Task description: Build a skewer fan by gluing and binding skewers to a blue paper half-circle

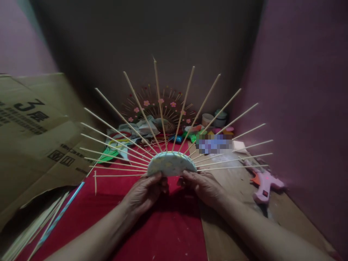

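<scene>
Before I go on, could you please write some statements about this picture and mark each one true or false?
1. The left hand and the right hand hold the half-round piece. True.
2. Thin sticks spread from its curved edge. True.
3. All the sticks point to the left. False: they also point upward and to the right.
4. A pink glue gun lies on the right side. True.
5. The right hand holds the glue gun. False: that hand is on the half-round piece, and the glue gun lies apart from it.
</scene>
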Demonstrator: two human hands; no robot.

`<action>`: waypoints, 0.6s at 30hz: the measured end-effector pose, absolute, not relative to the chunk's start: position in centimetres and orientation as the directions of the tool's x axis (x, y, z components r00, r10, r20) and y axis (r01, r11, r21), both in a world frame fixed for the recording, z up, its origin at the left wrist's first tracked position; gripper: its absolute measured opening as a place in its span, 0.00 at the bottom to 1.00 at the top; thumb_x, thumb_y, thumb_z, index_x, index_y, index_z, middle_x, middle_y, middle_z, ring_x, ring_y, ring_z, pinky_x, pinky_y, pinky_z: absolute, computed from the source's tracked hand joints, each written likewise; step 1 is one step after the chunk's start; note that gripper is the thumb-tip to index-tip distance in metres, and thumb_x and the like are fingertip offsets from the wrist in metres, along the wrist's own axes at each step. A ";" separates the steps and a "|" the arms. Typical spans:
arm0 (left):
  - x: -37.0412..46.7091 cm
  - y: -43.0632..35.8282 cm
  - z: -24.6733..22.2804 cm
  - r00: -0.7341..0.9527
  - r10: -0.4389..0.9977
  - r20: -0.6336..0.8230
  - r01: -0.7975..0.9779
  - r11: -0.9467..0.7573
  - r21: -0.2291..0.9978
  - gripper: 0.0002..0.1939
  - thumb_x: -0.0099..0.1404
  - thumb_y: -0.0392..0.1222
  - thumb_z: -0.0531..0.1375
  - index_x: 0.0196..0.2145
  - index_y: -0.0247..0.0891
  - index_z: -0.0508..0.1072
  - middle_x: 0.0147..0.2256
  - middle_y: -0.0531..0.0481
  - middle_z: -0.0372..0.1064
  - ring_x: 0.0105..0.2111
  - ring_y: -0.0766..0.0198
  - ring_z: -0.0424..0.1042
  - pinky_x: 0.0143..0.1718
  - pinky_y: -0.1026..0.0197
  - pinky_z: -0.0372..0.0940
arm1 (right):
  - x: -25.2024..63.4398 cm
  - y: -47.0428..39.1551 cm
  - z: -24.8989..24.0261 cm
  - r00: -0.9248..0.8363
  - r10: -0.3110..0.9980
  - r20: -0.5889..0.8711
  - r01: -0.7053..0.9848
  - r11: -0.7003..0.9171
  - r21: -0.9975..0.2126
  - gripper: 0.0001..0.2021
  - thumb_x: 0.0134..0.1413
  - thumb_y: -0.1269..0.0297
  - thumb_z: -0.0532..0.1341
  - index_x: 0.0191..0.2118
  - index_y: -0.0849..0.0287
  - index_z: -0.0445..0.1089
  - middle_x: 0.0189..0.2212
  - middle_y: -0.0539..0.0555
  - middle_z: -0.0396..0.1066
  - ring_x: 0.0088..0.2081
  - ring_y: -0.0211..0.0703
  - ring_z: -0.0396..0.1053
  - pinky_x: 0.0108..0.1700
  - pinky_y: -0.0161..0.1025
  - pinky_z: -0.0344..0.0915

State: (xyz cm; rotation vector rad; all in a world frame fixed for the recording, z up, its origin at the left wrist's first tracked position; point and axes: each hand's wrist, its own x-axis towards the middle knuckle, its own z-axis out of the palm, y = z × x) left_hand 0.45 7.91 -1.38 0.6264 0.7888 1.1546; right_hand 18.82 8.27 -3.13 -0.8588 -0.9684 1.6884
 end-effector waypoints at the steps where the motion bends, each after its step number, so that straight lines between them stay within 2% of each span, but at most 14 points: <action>1: 0.4 7.9 -1.4 0.206 0.955 -0.215 -0.552 0.294 0.780 0.10 0.48 0.36 0.69 0.27 0.32 0.71 0.20 0.50 0.66 0.21 0.66 0.65 0.25 0.63 0.63 | 18.9 8.2 -3.0 -0.279 0.955 -0.101 -0.374 -0.205 -0.905 0.15 0.44 0.54 0.68 0.27 0.64 0.76 0.24 0.54 0.74 0.28 0.38 0.69 0.37 0.38 0.62; 5: 0.4 8.0 -1.1 0.229 0.954 -0.194 -0.546 0.290 0.786 0.09 0.49 0.34 0.68 0.26 0.32 0.71 0.20 0.50 0.66 0.21 0.65 0.66 0.25 0.61 0.64 | 18.9 8.1 -2.5 -0.262 0.965 -0.029 -0.294 -0.109 -0.950 0.18 0.48 0.51 0.65 0.24 0.64 0.76 0.23 0.55 0.74 0.29 0.38 0.68 0.39 0.37 0.61; 9: 0.3 8.4 -0.4 0.096 0.958 -0.271 -0.610 0.271 0.745 0.04 0.54 0.27 0.61 0.28 0.30 0.70 0.23 0.50 0.66 0.21 0.67 0.65 0.23 0.62 0.64 | 18.8 8.4 -2.1 -0.247 0.969 0.015 -0.298 -0.061 -0.953 0.19 0.51 0.50 0.62 0.23 0.63 0.75 0.21 0.55 0.73 0.26 0.38 0.68 0.36 0.38 0.62; 13: 0.4 8.7 -0.1 0.004 0.933 -0.361 -0.678 0.268 0.685 0.07 0.59 0.23 0.55 0.28 0.31 0.69 0.24 0.51 0.66 0.20 0.69 0.65 0.19 0.65 0.62 | 18.8 8.4 -1.7 -0.227 0.973 0.049 -0.308 -0.024 -0.951 0.17 0.50 0.50 0.63 0.27 0.62 0.74 0.21 0.53 0.72 0.25 0.38 0.68 0.34 0.37 0.62; 18: 0.4 8.9 -0.3 0.004 0.930 -0.367 -0.693 0.267 0.670 0.09 0.61 0.23 0.53 0.30 0.31 0.70 0.25 0.51 0.66 0.20 0.70 0.65 0.19 0.66 0.62 | 18.8 8.3 -1.4 -0.173 0.979 0.104 -0.338 0.040 -0.940 0.15 0.49 0.52 0.63 0.31 0.60 0.74 0.21 0.51 0.71 0.24 0.36 0.67 0.31 0.34 0.62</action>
